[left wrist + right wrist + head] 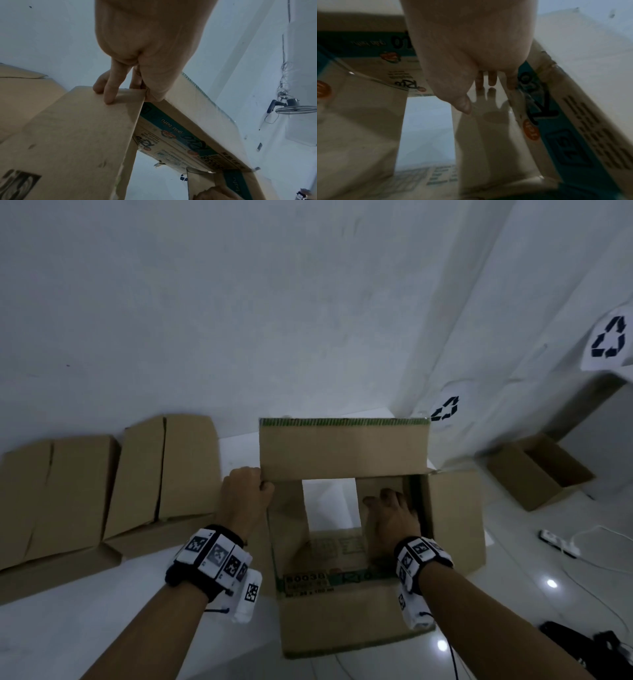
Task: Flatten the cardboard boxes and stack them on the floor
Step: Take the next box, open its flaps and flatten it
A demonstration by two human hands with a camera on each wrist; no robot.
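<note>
An open brown cardboard box (342,453) with green and blue print stands in front of me, flaps spread and white floor showing through its bottom. My left hand (245,496) grips the box's far left corner (142,93), thumb on one side and fingers over the side panel (77,135). My right hand (390,517) reaches inside the box with fingers spread straight, pressing on the right inner bottom flap (488,142). Its fingertips (492,81) touch the cardboard.
Two closed brown boxes (68,494) (164,474) stand on the left by the white wall. Another open box (537,474) sits at the right. A power strip (558,544) with cables and a dark bag (589,648) lie on the floor at the right.
</note>
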